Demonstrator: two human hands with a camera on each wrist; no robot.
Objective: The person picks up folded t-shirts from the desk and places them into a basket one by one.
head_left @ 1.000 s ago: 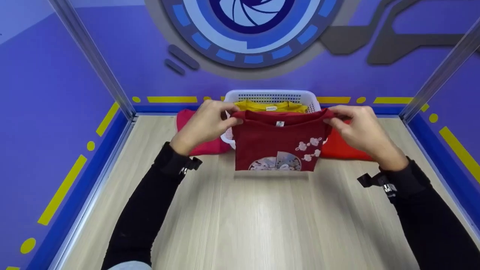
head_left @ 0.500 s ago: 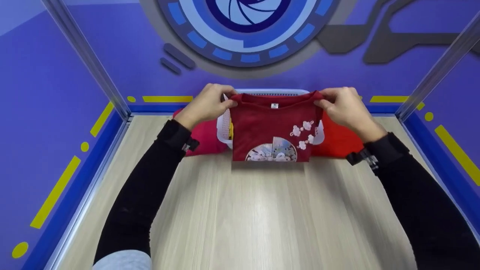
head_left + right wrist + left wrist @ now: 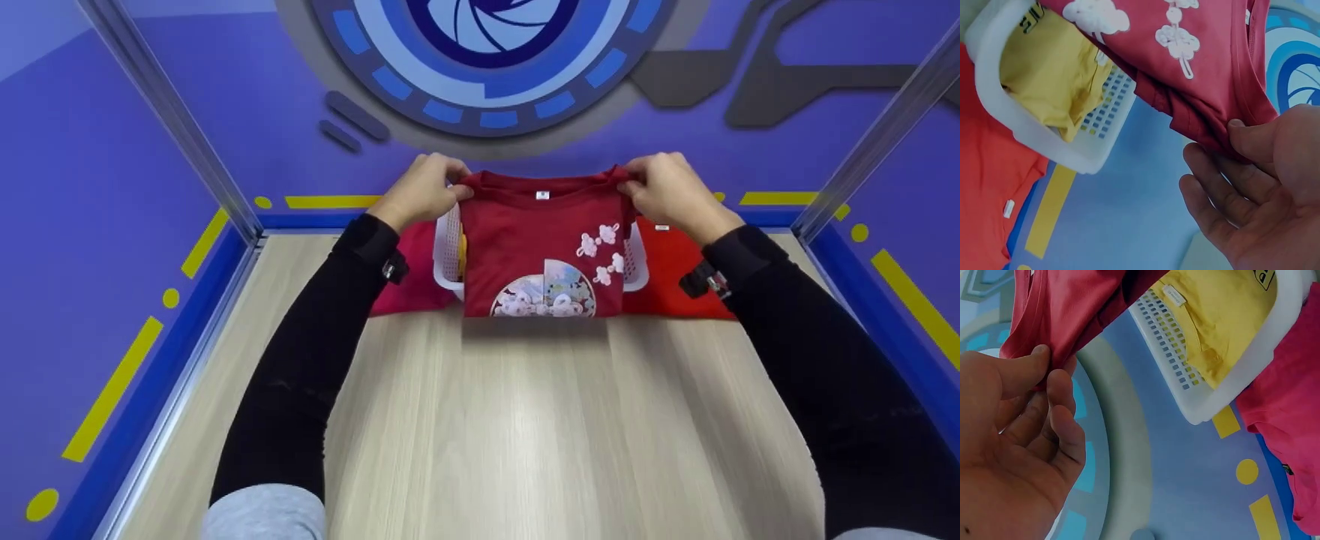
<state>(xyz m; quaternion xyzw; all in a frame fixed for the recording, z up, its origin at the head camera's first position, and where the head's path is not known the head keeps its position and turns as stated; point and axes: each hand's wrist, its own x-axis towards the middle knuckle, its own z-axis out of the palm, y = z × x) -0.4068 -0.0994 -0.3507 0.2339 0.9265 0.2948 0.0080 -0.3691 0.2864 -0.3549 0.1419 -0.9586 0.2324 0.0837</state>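
Above the white basket (image 3: 448, 251), the folded dark red shirt (image 3: 544, 251) hangs by its shoulder corners, pinched by the left hand (image 3: 420, 191) and the right hand (image 3: 667, 193). The shirt hides most of the basket from the head camera; only the wrist views show the yellow shirt (image 3: 1224, 320) inside it.

left hand (image 3: 421, 193), right hand (image 3: 670, 196), arms outstretched, both grips pinched
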